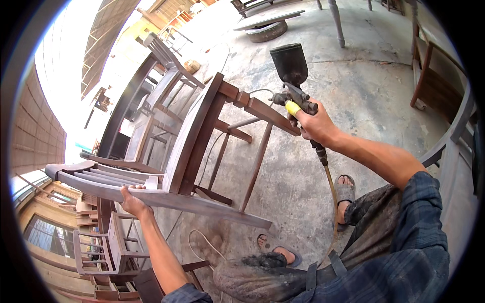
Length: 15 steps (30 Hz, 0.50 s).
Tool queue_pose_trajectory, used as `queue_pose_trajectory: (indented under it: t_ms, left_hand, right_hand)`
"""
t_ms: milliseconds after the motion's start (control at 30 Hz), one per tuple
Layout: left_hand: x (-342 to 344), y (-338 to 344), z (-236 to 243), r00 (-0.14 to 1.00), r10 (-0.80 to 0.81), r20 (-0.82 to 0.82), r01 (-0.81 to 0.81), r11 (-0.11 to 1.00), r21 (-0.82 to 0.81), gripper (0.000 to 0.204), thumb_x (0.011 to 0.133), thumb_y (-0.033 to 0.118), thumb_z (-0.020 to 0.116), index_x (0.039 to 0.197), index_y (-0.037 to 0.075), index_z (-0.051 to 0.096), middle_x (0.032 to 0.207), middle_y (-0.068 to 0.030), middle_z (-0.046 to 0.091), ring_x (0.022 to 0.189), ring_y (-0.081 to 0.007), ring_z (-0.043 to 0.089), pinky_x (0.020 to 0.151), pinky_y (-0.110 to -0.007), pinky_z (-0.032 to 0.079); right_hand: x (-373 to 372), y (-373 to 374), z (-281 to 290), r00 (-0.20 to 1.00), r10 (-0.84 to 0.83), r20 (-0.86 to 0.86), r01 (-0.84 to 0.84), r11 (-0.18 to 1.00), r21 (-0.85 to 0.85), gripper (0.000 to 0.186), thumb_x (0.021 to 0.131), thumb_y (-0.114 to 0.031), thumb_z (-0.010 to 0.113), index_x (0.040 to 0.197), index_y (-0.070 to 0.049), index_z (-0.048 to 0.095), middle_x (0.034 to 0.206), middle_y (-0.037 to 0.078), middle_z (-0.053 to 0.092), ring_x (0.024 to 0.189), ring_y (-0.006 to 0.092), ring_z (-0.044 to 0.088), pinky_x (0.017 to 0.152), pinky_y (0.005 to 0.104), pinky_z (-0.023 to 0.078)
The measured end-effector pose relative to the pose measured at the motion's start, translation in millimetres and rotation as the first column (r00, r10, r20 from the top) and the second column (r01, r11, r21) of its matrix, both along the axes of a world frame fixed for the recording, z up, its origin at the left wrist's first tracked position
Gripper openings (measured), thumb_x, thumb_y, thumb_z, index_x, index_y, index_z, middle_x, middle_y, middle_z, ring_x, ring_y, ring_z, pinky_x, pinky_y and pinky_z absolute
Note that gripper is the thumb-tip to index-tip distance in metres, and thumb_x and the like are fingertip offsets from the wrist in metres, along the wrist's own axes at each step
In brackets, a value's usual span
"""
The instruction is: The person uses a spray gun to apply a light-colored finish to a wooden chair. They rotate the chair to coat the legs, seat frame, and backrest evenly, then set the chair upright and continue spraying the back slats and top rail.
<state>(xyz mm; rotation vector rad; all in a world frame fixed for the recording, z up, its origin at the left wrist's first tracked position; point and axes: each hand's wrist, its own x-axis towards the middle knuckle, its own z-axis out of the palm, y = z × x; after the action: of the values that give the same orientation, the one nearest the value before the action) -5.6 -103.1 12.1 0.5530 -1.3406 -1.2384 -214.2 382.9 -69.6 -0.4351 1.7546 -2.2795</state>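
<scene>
A wooden chair (189,136) is tipped over on its side, its slatted back toward the left and its legs pointing right. My left hand (135,201) grips the edge of the chair's back near the seat, fingers wrapped round the rail. In my right hand (316,123) is a spray gun (297,98) with a dark cup (289,63) on top, held just beyond the chair's front legs. Something yellow covers one finger of that hand. From the gun's handle a yellowish hose (331,189) runs down past my leg.
More wooden chairs (164,83) stand at the far left, and others (118,242) at the lower left. A tire (267,32) with a board on it lies on the stained concrete floor (369,81). Wooden furniture (437,76) stands on the right. A loop of hose (202,236) lies near my feet.
</scene>
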Motion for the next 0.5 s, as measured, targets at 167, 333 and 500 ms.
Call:
queue_pose_trajectory:
  t_ms: [167, 333, 500]
  left_hand:
    - [5.5, -20.1, -1.1, 0.999, -0.025, -0.031, 0.024, 0.999, -0.039, 0.026, 0.096, 0.025, 0.062, 0.091, 0.0, 0.056, 0.077, -0.0106, 0.059, 0.065, -0.0235, 0.061, 0.06, -0.04, 0.055]
    - [-2.5, -14.4, 0.1, 0.998, -0.048, -0.032, 0.048, 0.999, 0.009, 0.025, 0.095, 0.022, 0.063, 0.091, 0.0, 0.054, 0.075, -0.0105, 0.057, 0.063, -0.0238, 0.061, 0.061, -0.041, 0.056]
    - [-3.6, -27.2, -0.8, 0.995, -0.072, -0.069, 0.072, 0.997, 0.002, 0.025, 0.092, 0.018, 0.064, 0.097, -0.004, 0.053, 0.076, -0.0123, 0.058, 0.063, -0.025, 0.061, 0.058, -0.042, 0.057]
  right_hand:
    - [6.3, -2.6, -13.3, 0.996, 0.031, -0.086, -0.024, 0.996, 0.084, 0.02, 0.101, -0.017, 0.06, 0.118, -0.007, 0.063, 0.074, -0.002, 0.058, 0.055, 0.0048, 0.047, 0.046, 0.0239, 0.037]
    - [26.5, 16.8, -45.6, 0.976, 0.039, -0.216, 0.002, 0.982, 0.187, 0.031, 0.101, -0.013, 0.06, 0.131, -0.005, 0.061, 0.082, -0.002, 0.059, 0.069, 0.0065, 0.054, 0.061, 0.0242, 0.045]
    - [43.9, 30.2, -68.4, 0.973, 0.146, -0.177, -0.094, 0.956, 0.276, 0.033, 0.099, -0.013, 0.06, 0.13, -0.003, 0.059, 0.08, -0.003, 0.057, 0.069, 0.0061, 0.054, 0.061, 0.0247, 0.045]
